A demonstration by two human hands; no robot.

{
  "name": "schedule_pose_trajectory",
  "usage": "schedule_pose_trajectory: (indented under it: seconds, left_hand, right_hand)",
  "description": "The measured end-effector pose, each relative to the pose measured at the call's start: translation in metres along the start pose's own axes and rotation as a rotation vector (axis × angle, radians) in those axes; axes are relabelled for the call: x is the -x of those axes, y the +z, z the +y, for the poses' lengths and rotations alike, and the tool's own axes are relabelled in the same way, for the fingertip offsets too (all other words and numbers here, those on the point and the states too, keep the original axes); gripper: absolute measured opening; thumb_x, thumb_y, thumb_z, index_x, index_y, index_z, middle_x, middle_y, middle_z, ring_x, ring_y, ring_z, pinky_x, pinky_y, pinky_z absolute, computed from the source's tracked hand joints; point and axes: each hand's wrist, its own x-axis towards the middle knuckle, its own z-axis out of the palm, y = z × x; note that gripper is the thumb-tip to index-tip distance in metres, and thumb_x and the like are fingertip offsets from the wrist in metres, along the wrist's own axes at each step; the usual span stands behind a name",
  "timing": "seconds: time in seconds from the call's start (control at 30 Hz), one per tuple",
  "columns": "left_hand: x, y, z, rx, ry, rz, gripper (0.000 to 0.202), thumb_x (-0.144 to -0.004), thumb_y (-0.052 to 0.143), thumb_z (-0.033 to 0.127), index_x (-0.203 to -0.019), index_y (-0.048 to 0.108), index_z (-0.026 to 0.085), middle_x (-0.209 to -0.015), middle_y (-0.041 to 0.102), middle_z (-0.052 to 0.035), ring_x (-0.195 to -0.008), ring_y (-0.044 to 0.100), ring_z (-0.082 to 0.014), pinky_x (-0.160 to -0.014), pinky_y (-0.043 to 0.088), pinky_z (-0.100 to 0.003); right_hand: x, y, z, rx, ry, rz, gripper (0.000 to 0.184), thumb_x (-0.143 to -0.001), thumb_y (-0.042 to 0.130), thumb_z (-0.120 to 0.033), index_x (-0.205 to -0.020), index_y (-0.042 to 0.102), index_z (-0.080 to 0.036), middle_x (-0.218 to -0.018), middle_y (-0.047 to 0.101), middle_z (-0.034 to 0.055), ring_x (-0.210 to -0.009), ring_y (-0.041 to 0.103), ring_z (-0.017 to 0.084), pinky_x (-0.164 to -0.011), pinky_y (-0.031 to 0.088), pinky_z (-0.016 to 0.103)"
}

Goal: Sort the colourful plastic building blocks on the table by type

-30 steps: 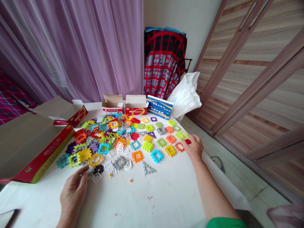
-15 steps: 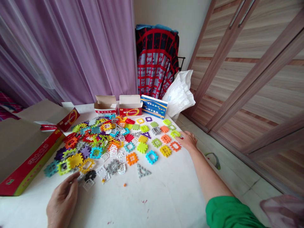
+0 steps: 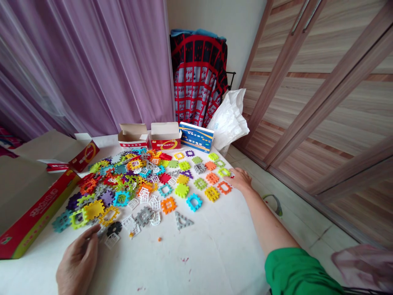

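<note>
Several small plastic building tiles [image 3: 144,184] in many colours lie spread over a white table [image 3: 196,258]. My right hand [image 3: 241,179] reaches to the table's right edge, fingers curled over a small red tile [image 3: 232,176], beside an orange frame tile [image 3: 224,187] and a light green one [image 3: 224,172]. My left hand [image 3: 76,262] rests on the near left of the table, fingers slightly apart, its tips by a black gear piece [image 3: 114,228] and a white window piece [image 3: 111,240]. It holds nothing.
An open red cardboard box [image 3: 33,205] lies at the left. Two small open cartons [image 3: 147,137] and a blue box [image 3: 196,137] stand at the back, with a white plastic bag [image 3: 229,119] beside them. Purple curtains, a patterned cloth and wooden wardrobe doors surround the table.
My right hand has drawn slightly toward the table's right edge over the red tile. My left hand slid back toward me. The view shifted to the right.
</note>
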Motion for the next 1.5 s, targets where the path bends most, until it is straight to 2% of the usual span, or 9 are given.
schedule_pose_trajectory:
  seconds: [0.23,0.37,0.8,1.13,1.5]
  left_hand:
    - [-0.002,0.002,0.000,-0.009,-0.031,-0.034,0.039,-0.076,0.047,0.051,-0.096,0.071,0.028,-0.082,0.073,-0.0011,-0.080,0.067,-0.0237,-0.064,0.050,-0.033]
    - [-0.001,0.001,0.001,-0.004,-0.048,-0.033,0.041,-0.075,0.046,0.051,-0.097,0.071,0.027,-0.078,0.072,-0.0010,-0.078,0.066,-0.0228,-0.062,0.049,-0.032]
    - [0.000,0.003,-0.001,0.021,-0.051,-0.004,0.036,-0.075,0.050,0.049,-0.095,0.072,0.028,-0.082,0.073,-0.0002,-0.080,0.066,-0.0220,-0.063,0.049,-0.031]
    - [0.000,0.002,0.001,0.001,-0.054,-0.019,0.039,-0.076,0.049,0.051,-0.097,0.071,0.028,-0.085,0.073,-0.0009,-0.084,0.067,-0.0229,-0.067,0.050,-0.032]
    - [-0.001,0.003,-0.003,0.027,-0.009,0.017,0.033,-0.077,0.050,0.047,-0.094,0.072,0.029,-0.079,0.072,0.0007,-0.075,0.065,-0.0198,-0.063,0.049,-0.030]
  right_hand:
    - [0.000,-0.009,-0.013,0.070,-0.022,-0.043,0.053,-0.077,0.062,-0.054,-0.121,0.067,-0.024,-0.134,0.055,0.0121,-0.127,0.046,0.034,-0.101,0.040,0.049]
    - [-0.004,-0.010,-0.015,0.098,-0.031,-0.066,0.052,-0.078,0.060,-0.051,-0.119,0.067,-0.020,-0.134,0.056,0.0130,-0.125,0.048,0.034,-0.099,0.041,0.048]
    - [-0.010,-0.006,-0.005,0.089,-0.034,-0.079,0.058,-0.073,0.065,-0.055,-0.122,0.067,-0.024,-0.136,0.057,0.0125,-0.127,0.049,0.035,-0.098,0.044,0.049]
    - [-0.012,-0.005,0.000,0.128,-0.053,-0.094,0.054,-0.077,0.062,-0.050,-0.123,0.066,-0.021,-0.137,0.057,0.0130,-0.126,0.051,0.034,-0.097,0.044,0.049]
    - [-0.005,-0.012,-0.003,0.107,-0.045,-0.073,0.058,-0.077,0.065,-0.049,-0.127,0.063,-0.020,-0.136,0.057,0.0147,-0.127,0.049,0.035,-0.098,0.043,0.048]
